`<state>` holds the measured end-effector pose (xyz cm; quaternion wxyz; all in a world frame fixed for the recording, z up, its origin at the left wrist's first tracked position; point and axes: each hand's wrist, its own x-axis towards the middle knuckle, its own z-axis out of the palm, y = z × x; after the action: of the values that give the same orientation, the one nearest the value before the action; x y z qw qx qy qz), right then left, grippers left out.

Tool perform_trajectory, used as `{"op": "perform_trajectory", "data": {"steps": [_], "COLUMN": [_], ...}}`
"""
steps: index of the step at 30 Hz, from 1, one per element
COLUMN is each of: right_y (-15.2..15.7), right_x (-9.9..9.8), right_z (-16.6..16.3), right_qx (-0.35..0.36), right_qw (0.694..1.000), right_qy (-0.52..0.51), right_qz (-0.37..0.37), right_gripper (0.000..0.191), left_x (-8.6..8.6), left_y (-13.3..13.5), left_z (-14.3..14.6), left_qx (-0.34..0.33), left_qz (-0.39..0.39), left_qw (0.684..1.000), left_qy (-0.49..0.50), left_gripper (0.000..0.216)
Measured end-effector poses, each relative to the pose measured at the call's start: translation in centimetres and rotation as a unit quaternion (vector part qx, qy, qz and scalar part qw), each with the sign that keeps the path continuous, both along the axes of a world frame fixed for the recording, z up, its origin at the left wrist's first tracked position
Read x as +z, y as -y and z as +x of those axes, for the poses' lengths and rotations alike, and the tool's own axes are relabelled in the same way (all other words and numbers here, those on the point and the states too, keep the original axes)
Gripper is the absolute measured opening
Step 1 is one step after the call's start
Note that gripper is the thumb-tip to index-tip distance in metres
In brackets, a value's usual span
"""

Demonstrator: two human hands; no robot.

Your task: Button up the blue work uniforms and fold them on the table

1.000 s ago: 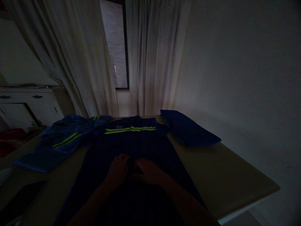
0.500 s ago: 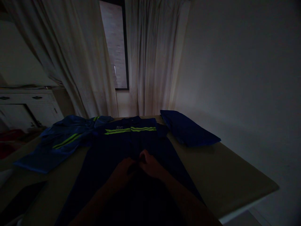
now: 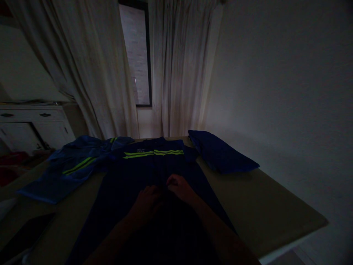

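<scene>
A dark navy work shirt (image 3: pixel 124 176) lies front up, its collar at the far end and two yellow-green stripes across the chest. Over its front opening, both hands are close together with a small gap between them. My left hand (image 3: pixel 149 200) has curled fingers on the cloth near the middle line. Just to the right and slightly farther off, my right hand (image 3: pixel 180 187) pinches the placket edge with thumb and forefinger. Deep shadow hides the fingertips, and I cannot make out any button there.
The shirt lies on a beige-covered table (image 3: pixel 275 213). To the left is a lighter blue striped garment (image 3: pixel 68 173); at the right, a folded dark blue cloth (image 3: pixel 220 152). A dark flat object (image 3: pixel 27 235) rests near left. Curtains (image 3: pixel 182 73) and a white cabinet (image 3: pixel 49 129) stand behind.
My hands have drawn slightly apart: the right has shifted a little to the right, and the left hand's fingers lie flatter over the cloth. The garments stay in place.
</scene>
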<state>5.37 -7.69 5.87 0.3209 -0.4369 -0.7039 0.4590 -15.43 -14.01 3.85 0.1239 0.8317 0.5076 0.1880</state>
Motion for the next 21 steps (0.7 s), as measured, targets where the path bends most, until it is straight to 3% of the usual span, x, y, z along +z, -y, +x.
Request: {"op": "perform_trajectory", "data": {"steps": [4,8,12,17,21], "right_y": [-0.7,-1.0,-0.7,-0.2,-0.1], "right_x": [1.0,1.0,0.5,0.4,0.2], "right_z": [0.9,1.1,0.6,0.0,-0.1], "right_qx": [-0.036,-0.028,0.015,0.044,0.035], "right_qw": [0.997,0.993,0.989,0.984,0.981], "right_qy": [-0.067,-0.096,-0.115,-0.132,-0.144], "right_qz": [-0.015,-0.058,-0.096,-0.114,-0.127], "right_gripper": [0.014,0.013,0.015,0.021,0.023], "left_x": [0.1,0.1,0.6,1.2,1.3], "left_y": [0.4,0.6,0.6,0.4,0.6], "left_z": [0.9,1.5,1.2,0.6,0.9], "left_qx": [-0.039,-0.049,-0.008,0.023,0.046], "left_qz": [-0.009,-0.042,-0.08,-0.124,-0.121], "left_qw": [0.999,0.995,0.986,0.978,0.971], "left_qy": [-0.006,0.072,0.145,0.165,0.201], "left_gripper": [0.021,0.02,0.013,0.005,0.021]}}
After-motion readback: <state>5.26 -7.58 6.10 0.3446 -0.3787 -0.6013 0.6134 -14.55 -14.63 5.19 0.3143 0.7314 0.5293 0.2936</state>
